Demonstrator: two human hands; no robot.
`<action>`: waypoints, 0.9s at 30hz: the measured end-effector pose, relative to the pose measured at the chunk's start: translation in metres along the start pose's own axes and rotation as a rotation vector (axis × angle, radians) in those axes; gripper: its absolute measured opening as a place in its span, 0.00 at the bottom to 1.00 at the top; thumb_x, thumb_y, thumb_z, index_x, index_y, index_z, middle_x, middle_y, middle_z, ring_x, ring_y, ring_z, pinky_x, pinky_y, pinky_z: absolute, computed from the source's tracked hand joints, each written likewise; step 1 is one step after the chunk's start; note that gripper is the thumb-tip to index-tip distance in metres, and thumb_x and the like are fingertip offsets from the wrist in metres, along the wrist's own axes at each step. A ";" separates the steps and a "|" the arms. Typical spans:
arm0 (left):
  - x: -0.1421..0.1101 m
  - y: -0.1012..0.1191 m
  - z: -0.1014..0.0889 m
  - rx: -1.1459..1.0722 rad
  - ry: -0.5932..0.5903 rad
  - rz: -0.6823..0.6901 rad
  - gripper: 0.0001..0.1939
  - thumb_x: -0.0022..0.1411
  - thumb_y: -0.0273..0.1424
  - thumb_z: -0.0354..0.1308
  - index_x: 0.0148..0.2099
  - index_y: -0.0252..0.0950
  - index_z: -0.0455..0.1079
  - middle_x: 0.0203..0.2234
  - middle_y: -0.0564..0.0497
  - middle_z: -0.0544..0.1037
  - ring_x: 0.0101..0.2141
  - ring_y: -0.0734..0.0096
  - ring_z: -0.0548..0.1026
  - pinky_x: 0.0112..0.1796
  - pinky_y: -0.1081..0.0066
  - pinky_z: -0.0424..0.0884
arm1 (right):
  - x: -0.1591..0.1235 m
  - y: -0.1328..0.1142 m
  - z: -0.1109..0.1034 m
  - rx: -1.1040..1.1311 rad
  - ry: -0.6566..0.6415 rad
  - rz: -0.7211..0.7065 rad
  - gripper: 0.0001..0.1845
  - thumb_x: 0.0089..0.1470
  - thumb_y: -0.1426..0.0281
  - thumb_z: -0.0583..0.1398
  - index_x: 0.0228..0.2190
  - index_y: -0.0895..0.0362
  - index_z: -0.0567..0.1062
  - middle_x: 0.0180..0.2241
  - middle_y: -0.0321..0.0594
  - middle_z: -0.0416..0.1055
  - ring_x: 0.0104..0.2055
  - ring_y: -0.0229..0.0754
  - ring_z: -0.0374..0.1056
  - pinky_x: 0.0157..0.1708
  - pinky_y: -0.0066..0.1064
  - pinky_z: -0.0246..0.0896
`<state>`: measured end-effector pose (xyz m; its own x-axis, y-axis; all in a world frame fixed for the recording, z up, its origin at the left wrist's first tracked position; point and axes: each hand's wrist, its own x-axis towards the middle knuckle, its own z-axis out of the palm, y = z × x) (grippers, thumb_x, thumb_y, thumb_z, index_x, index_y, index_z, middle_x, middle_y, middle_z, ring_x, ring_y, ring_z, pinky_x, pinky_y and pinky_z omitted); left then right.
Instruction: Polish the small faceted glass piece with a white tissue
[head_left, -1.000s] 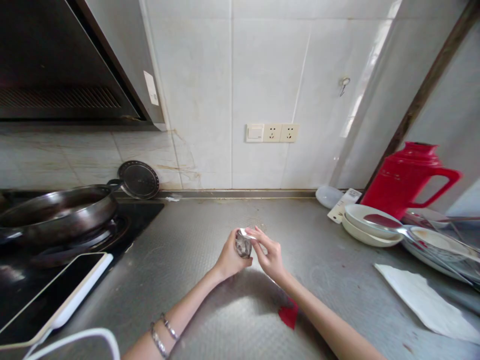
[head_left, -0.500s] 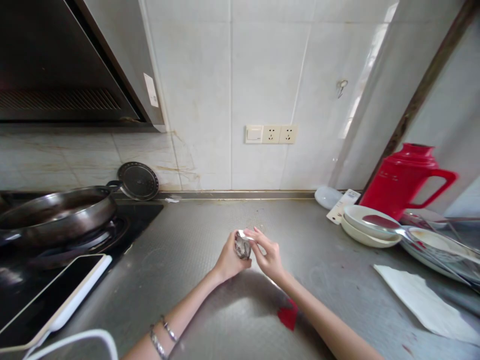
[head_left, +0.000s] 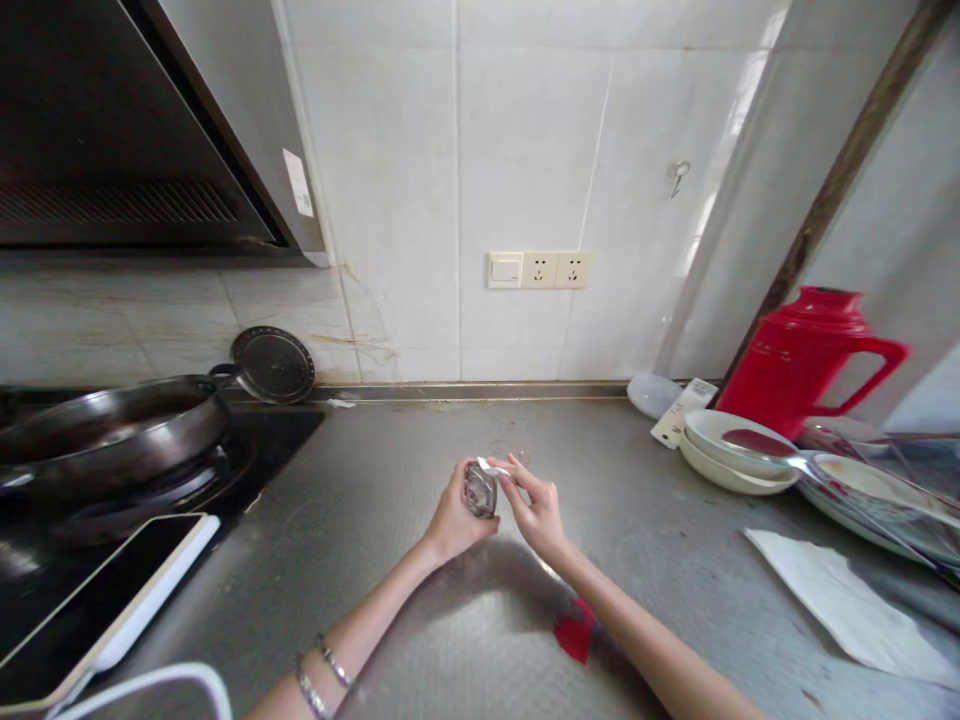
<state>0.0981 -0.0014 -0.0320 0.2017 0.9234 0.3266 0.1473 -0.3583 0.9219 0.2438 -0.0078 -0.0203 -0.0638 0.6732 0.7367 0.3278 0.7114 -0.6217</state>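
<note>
- Pale wall tiles (head_left: 397, 150) meet the back edge of a steel bench (head_left: 390, 440); the hob (head_left: 281, 430) lies at its left side, bearing a pan (head_left: 112, 440).
- Left hand (head_left: 448, 525): fingers curled round a small dark jar-like thing (head_left: 481, 492), thumb below; the grip is closed to its width.
- Right hand (head_left: 541, 512): thumb and fingertips drawn nearly together on a thin white piece (head_left: 489, 467) at the top of the dark thing. Whether the two are joined, I cannot tell.
- Both things are out from the bench's back edge, midway between hob and bowls (head_left: 739, 475); whether the dark one touches the steel is hidden.
- For good control, I would let the left hand do the steadying, firm but not squeezing, and the right fingers work lightly, close to the top.
- Keeping the dark thing's top in sight past the fingertips should help; a tilt or sudden tug could make it slip.
- Low elbows seem wise: a red scrap (head_left: 574, 632) lies beside the right forearm, towards the front edge. The phone (head_left: 112, 600) is well off by the left corner, the paper towel (head_left: 847, 600) to the right.
</note>
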 end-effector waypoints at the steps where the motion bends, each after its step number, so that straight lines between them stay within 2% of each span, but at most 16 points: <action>1: 0.001 0.000 0.000 -0.009 0.007 -0.006 0.36 0.38 0.19 0.63 0.51 0.38 0.55 0.39 0.52 0.73 0.36 0.69 0.73 0.38 0.70 0.68 | -0.001 -0.001 0.000 -0.006 -0.013 -0.051 0.14 0.60 0.69 0.53 0.44 0.49 0.76 0.43 0.38 0.76 0.46 0.47 0.73 0.56 0.51 0.58; 4: 0.002 -0.003 -0.001 -0.044 0.003 0.021 0.37 0.40 0.21 0.64 0.51 0.38 0.53 0.40 0.50 0.73 0.38 0.67 0.73 0.39 0.68 0.69 | -0.006 -0.006 0.002 -0.005 -0.085 -0.191 0.16 0.59 0.71 0.53 0.47 0.50 0.74 0.46 0.42 0.74 0.51 0.47 0.69 0.57 0.51 0.57; 7: 0.001 -0.006 -0.001 -0.061 -0.018 0.084 0.38 0.40 0.22 0.65 0.52 0.38 0.52 0.42 0.48 0.73 0.40 0.64 0.73 0.42 0.66 0.69 | -0.007 -0.008 0.004 0.013 -0.115 -0.221 0.17 0.59 0.73 0.53 0.48 0.50 0.73 0.48 0.42 0.73 0.53 0.47 0.67 0.58 0.51 0.56; 9: -0.001 -0.005 -0.001 -0.016 -0.024 0.118 0.37 0.40 0.20 0.63 0.52 0.39 0.54 0.44 0.47 0.72 0.42 0.64 0.73 0.42 0.66 0.68 | -0.004 -0.007 0.004 0.029 -0.084 -0.156 0.17 0.59 0.72 0.53 0.48 0.50 0.73 0.47 0.40 0.74 0.52 0.47 0.69 0.58 0.51 0.56; 13: -0.003 0.003 -0.001 0.053 0.011 0.131 0.38 0.38 0.18 0.62 0.53 0.39 0.56 0.47 0.48 0.70 0.45 0.62 0.71 0.46 0.65 0.66 | 0.002 -0.003 0.002 0.026 0.013 0.095 0.14 0.60 0.67 0.54 0.42 0.50 0.77 0.41 0.38 0.77 0.49 0.52 0.70 0.53 0.51 0.61; 15: -0.001 0.007 -0.002 0.048 0.032 0.111 0.38 0.38 0.19 0.63 0.52 0.39 0.56 0.46 0.48 0.71 0.45 0.63 0.71 0.46 0.65 0.66 | 0.001 -0.002 0.001 0.009 0.044 0.149 0.13 0.59 0.65 0.54 0.41 0.49 0.78 0.39 0.37 0.78 0.50 0.54 0.69 0.52 0.51 0.63; 17: 0.001 0.008 -0.004 0.016 0.041 0.070 0.37 0.38 0.20 0.64 0.52 0.38 0.55 0.43 0.49 0.72 0.42 0.65 0.72 0.44 0.66 0.67 | -0.001 0.000 0.002 -0.002 0.040 0.076 0.14 0.60 0.67 0.54 0.43 0.48 0.77 0.42 0.37 0.77 0.51 0.51 0.69 0.54 0.51 0.60; 22: 0.006 0.006 -0.008 -0.120 0.060 0.019 0.35 0.41 0.23 0.63 0.51 0.38 0.52 0.37 0.52 0.73 0.35 0.69 0.74 0.38 0.70 0.69 | -0.007 0.003 0.005 -0.042 -0.038 -0.249 0.20 0.59 0.76 0.52 0.50 0.48 0.71 0.48 0.38 0.73 0.51 0.45 0.69 0.58 0.50 0.56; 27: 0.006 0.006 -0.007 -0.076 0.044 0.015 0.34 0.40 0.22 0.63 0.49 0.38 0.54 0.37 0.51 0.73 0.34 0.70 0.74 0.36 0.71 0.68 | -0.006 0.002 0.003 -0.150 -0.029 -0.333 0.23 0.58 0.79 0.52 0.52 0.50 0.68 0.48 0.43 0.73 0.53 0.45 0.67 0.57 0.49 0.58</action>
<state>0.0933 0.0032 -0.0225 0.1603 0.9237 0.3478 0.0703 -0.3622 0.9295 0.2423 -0.0099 -0.0267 -0.2165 0.4165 0.8830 0.4187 0.8566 -0.3015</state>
